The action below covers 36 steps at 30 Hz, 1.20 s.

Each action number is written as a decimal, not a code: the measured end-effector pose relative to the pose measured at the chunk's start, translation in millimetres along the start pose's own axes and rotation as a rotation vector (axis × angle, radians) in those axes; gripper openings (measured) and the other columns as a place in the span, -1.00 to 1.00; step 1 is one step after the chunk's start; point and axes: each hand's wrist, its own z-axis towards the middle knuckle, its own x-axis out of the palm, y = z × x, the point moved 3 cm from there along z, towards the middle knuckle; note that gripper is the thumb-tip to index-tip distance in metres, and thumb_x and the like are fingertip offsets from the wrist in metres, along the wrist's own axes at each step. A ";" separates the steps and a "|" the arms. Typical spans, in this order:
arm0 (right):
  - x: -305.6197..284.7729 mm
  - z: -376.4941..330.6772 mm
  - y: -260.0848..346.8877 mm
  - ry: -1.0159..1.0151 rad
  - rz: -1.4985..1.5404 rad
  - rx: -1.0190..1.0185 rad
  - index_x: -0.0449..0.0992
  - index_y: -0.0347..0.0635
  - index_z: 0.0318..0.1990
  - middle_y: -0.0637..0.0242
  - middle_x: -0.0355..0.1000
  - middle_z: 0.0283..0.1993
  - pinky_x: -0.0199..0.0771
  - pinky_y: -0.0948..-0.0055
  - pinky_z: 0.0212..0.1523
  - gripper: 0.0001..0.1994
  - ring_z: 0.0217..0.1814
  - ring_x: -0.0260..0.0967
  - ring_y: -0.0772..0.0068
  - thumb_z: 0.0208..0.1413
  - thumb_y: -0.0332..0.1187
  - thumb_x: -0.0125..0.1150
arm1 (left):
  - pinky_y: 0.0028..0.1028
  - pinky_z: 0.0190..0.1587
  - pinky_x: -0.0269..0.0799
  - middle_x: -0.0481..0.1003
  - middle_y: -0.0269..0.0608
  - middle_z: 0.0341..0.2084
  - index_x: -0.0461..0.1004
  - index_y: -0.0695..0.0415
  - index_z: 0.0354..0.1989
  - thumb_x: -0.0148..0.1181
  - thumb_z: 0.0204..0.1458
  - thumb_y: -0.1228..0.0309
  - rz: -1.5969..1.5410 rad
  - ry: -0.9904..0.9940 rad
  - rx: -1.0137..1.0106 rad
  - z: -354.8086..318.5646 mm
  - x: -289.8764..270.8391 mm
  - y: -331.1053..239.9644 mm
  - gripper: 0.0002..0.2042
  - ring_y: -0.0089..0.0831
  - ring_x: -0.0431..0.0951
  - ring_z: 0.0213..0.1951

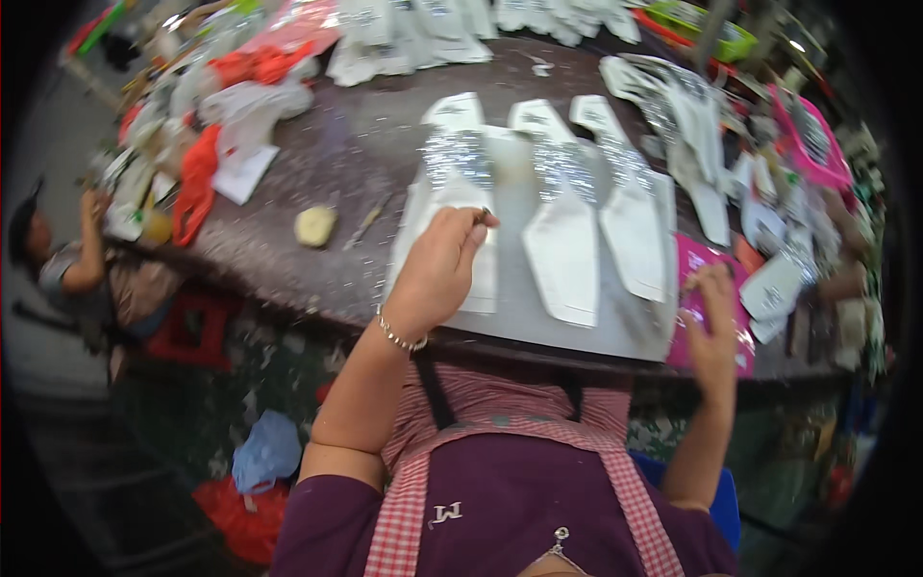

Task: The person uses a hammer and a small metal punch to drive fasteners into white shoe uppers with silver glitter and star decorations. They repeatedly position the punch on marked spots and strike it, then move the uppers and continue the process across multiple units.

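Three white shoe-upper-like cut pieces with glittery silver bands lie side by side on a pale board: the left piece (461,159), the middle piece (562,255) and the right piece (630,240). My left hand (442,260) is over the lower part of the left piece, its thumb and fingers pinched together. A small dark bit shows at those fingertips, too small to name. At the board's right edge, my right hand (710,322) is over a bright pink packet (738,322). Its fingers are bent together around something small and dark that I cannot make out.
The pale board (505,327) lies on a dark table (356,96). Stacked white-silver pieces (409,43) sit at the back; more (687,115) lie right of the board. A yellowish lump (314,226), plastic bags (255,101) and a pink basket (812,144) are around. Another person (72,260) sits at left.
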 end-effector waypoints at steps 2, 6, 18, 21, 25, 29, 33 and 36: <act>-19.6 -9.5 -23.0 -0.165 -0.051 0.179 0.35 -0.29 0.25 -0.14 0.20 0.35 0.00 0.15 0.43 -0.51 0.47 0.02 -0.14 0.21 -0.28 0.20 | -0.54 -0.18 0.38 0.52 -0.31 -0.29 0.52 0.23 -0.08 0.09 0.22 0.50 -0.164 -0.141 -0.100 -23.3 -35.8 12.3 -0.83 -0.56 0.49 -0.29; -11.9 -51.8 -126.5 -0.066 -0.453 0.388 0.36 -0.30 0.22 -0.07 0.35 0.16 0.21 0.14 0.26 -0.52 0.23 0.27 -0.08 0.24 -0.22 0.17 | -0.62 -0.17 0.39 0.56 -0.42 -0.33 0.58 0.21 -0.19 0.21 0.17 0.50 -0.455 -0.613 -0.178 -40.3 -123.0 74.3 -0.90 -0.69 0.47 -0.27; -10.7 -49.9 -131.3 -0.245 -0.411 0.439 0.45 -0.30 0.01 -0.03 0.48 -0.09 0.38 0.16 -0.03 -0.69 -0.05 0.43 -0.11 0.33 -0.23 0.01 | -0.45 -0.31 0.49 0.61 -0.21 -0.49 0.53 0.20 -0.29 0.23 0.15 0.39 0.268 -0.671 -0.187 -21.5 -149.5 145.3 -0.87 -0.48 0.62 -0.42; -29.9 -65.1 -175.0 -0.420 0.243 0.618 0.50 -0.23 -0.05 0.32 0.41 -0.35 0.33 0.45 -0.30 -0.67 -0.34 0.36 0.42 0.38 -0.14 -0.03 | -0.47 -0.27 0.49 0.61 -0.24 -0.46 0.54 0.23 -0.28 0.23 0.14 0.41 0.395 -0.592 -0.195 -19.3 -142.2 148.3 -0.87 -0.53 0.61 -0.39; -47.5 -49.8 -107.5 -0.461 0.666 0.627 0.51 -0.15 -0.03 0.64 0.25 -0.42 0.12 0.75 -0.49 -0.74 -0.47 0.11 0.84 0.33 -0.17 0.11 | -0.47 -0.28 0.48 0.61 -0.17 -0.45 0.56 0.23 -0.28 0.27 0.10 0.41 0.324 -0.547 -0.209 -18.7 -150.1 152.6 -0.86 -0.47 0.61 -0.40; -59.5 -41.2 -59.9 -0.497 0.771 0.473 0.48 -0.24 0.04 0.59 0.29 -0.39 0.12 0.76 -0.48 -0.73 -0.46 0.14 0.81 0.34 -0.26 0.11 | -0.31 -0.24 0.49 0.61 -0.05 -0.40 0.59 0.18 -0.30 0.30 0.05 0.34 0.136 -0.583 -0.264 -20.6 -157.5 156.3 -0.83 -0.09 0.62 -0.33; -55.5 -34.9 -18.7 -0.436 0.914 0.345 0.44 -0.31 0.09 0.49 0.34 -0.31 0.20 0.72 -0.42 -0.71 -0.41 0.18 0.74 0.35 -0.32 0.06 | -0.29 -0.26 0.48 0.60 -0.05 -0.41 0.58 0.17 -0.32 0.28 0.07 0.34 0.434 -0.526 -0.226 -21.6 -147.7 156.7 -0.85 -0.09 0.62 -0.34; -38.7 -28.6 15.4 -0.393 0.851 0.212 0.40 -0.33 0.11 0.41 0.35 -0.30 0.23 0.69 -0.39 -0.71 -0.40 0.22 0.69 0.40 -0.33 -0.06 | -0.27 -0.28 0.47 0.60 -0.05 -0.41 0.58 0.16 -0.33 0.25 0.09 0.33 0.500 -0.529 -0.199 -17.0 -150.6 151.7 -0.85 -0.07 0.61 -0.34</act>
